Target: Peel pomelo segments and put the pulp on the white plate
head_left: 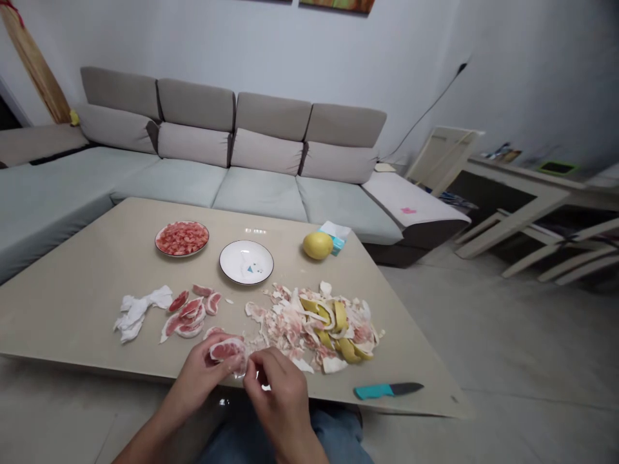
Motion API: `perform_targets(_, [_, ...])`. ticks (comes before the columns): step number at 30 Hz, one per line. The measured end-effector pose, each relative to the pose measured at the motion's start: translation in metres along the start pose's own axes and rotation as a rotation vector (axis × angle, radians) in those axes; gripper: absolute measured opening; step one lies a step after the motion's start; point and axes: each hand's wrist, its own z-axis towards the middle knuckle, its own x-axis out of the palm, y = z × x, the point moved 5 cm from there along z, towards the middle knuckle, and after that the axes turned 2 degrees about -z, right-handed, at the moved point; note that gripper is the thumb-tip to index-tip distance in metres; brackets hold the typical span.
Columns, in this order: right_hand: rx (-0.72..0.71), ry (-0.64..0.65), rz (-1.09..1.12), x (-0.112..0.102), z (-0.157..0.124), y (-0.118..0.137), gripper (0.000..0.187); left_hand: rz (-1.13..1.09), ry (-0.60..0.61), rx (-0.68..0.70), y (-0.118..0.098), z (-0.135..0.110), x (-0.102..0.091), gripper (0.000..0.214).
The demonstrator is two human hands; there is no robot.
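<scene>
My left hand [200, 374] grips a pink pomelo segment [225, 348] over the near edge of the beige table [87, 283]. My right hand [278, 386] is closed beside it, its fingertips pinching at the segment's white skin. Several more pink segments [189, 314] lie just beyond my left hand. A pile of torn white membrane and yellow peel [319, 325] lies beyond my right hand.
A plate of peeled pink flesh [182, 238] and a white plate [246, 262] stand mid-table. A whole yellow pomelo [318, 245] sits by a tissue pack [334, 233]. Crumpled tissue [138, 311] lies left. A teal-handled knife [388, 390] lies near the front right edge. A grey sofa [232, 167] stands behind.
</scene>
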Motion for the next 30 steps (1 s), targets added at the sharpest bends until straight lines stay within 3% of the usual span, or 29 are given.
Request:
perform_targets(4, [0.159,-0.029,0.061,-0.01,0.012,-0.026,0.016,-0.234,0.119,-0.144,0.005,-0.005,0.009,0.034])
perform_targets(8, [0.215,-0.036,0.105,-0.02,0.02,-0.05,0.022,-0.244,0.116,-0.231,0.007,-0.005,0.011,0.043])
perform_targets(14, [0.087,0.162,0.246,-0.016,0.02,-0.018,0.023,0.106,0.206,-0.007,0.002,-0.001,0.017,0.036])
perform_targets(19, [0.041,0.224,0.263,-0.013,0.026,0.001,0.022,0.496,0.242,0.257,-0.02,-0.01,0.019,0.021])
perform_targets(25, [-0.078,0.271,0.211,-0.006,0.025,0.001,0.024,0.645,0.189,0.31,-0.033,-0.011,0.008,0.025])
perform_targets(30, [-0.011,0.213,0.261,0.002,0.027,-0.006,0.02,0.678,0.163,0.35,-0.031,-0.007,0.001,0.027])
